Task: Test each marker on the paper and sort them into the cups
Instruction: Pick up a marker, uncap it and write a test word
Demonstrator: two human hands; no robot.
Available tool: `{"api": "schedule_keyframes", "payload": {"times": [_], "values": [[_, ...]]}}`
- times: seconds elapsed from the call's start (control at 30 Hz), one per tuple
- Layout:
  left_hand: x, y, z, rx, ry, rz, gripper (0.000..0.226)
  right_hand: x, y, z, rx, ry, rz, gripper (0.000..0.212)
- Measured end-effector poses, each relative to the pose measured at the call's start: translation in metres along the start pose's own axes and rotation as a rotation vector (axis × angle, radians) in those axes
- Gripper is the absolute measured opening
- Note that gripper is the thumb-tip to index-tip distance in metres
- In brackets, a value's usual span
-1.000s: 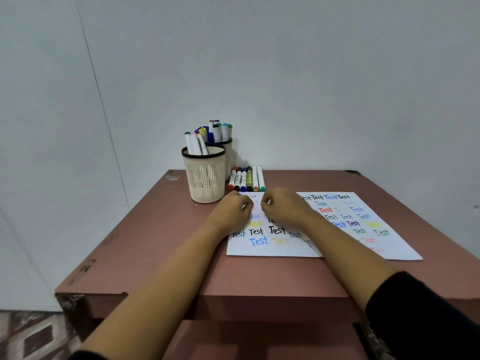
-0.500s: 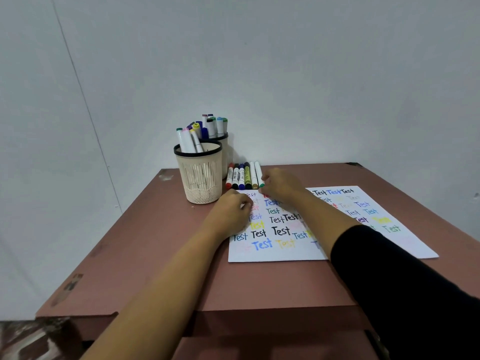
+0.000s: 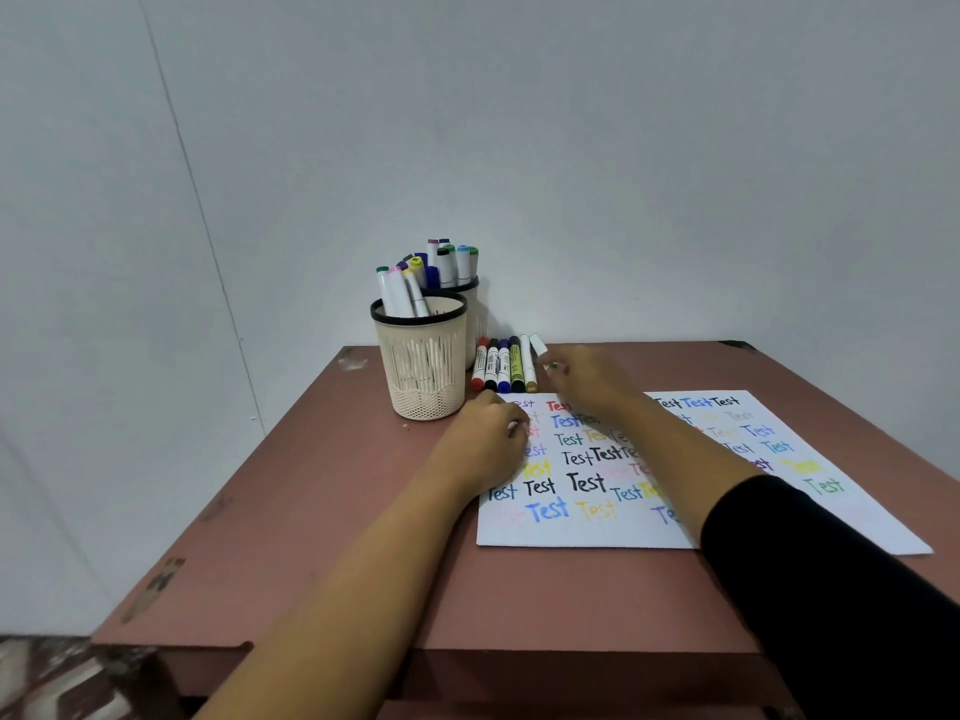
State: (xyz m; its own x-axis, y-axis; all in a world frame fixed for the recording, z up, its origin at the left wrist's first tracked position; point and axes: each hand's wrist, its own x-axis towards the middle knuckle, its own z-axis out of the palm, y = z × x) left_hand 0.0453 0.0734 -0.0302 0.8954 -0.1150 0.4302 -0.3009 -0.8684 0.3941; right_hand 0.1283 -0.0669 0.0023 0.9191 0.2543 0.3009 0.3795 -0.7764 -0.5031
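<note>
A second ago both hands had been bunched together over the top corner of the white sheet of paper covered in coloured "Test" words (image 3: 597,530). Since then the right hand (image 3: 587,379) had gone forward to the row of markers lying on the reddish-brown wooden table (image 3: 337,511) just beyond the sheet's far edge. It now pinched the white-barrelled marker with a green end (image 3: 538,346), the rightmost of the row, between thumb and fingertips. That marker sat tilted, its far end swung away from the five remaining markers (image 3: 504,366), which still lay side by side.

The left hand (image 3: 488,439) had barely moved. It rested on the sheet's near-left corner with its fingers curled under, and I could not tell whether it held anything.

To me this looked like the start of a fresh round: a marker picked, not yet uncapped or tried on the sheet. The cream mesh cup with a black rim (image 3: 423,366) stood just left of the row, holding a few markers. The second cream cup (image 3: 475,314) behind it was fuller. Five markers still waited, so the sorting seemed well along but unfinished.
</note>
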Motion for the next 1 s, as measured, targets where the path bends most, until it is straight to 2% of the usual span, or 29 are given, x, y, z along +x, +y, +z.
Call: {"api": "schedule_keyframes", "payload": {"times": [0.27,0.4,0.5,0.77,0.9,1.0], "values": [[-0.002,0.001,0.0,-0.006,0.004,-0.001,0.028,-0.006,0.01,-0.003,0.303,0.338,0.086,0.025],[-0.002,0.001,0.0,-0.014,-0.012,-0.011,0.028,-0.016,0.013,-0.017,0.388,0.473,0.09,0.021],[-0.004,0.002,-0.002,-0.036,0.049,-0.01,0.028,-0.028,0.016,-0.03,0.54,0.53,0.153,0.023],[-0.007,0.006,-0.009,-0.081,0.257,0.145,0.041,-0.069,0.005,-0.048,0.765,0.493,0.196,0.032],[-0.011,0.012,-0.01,-0.043,0.243,0.218,0.055,-0.08,0.002,-0.039,0.782,0.437,0.154,0.034],[-0.012,0.013,-0.009,-0.009,0.221,0.238,0.053,-0.082,0.002,-0.03,0.825,0.399,0.118,0.035]]}}
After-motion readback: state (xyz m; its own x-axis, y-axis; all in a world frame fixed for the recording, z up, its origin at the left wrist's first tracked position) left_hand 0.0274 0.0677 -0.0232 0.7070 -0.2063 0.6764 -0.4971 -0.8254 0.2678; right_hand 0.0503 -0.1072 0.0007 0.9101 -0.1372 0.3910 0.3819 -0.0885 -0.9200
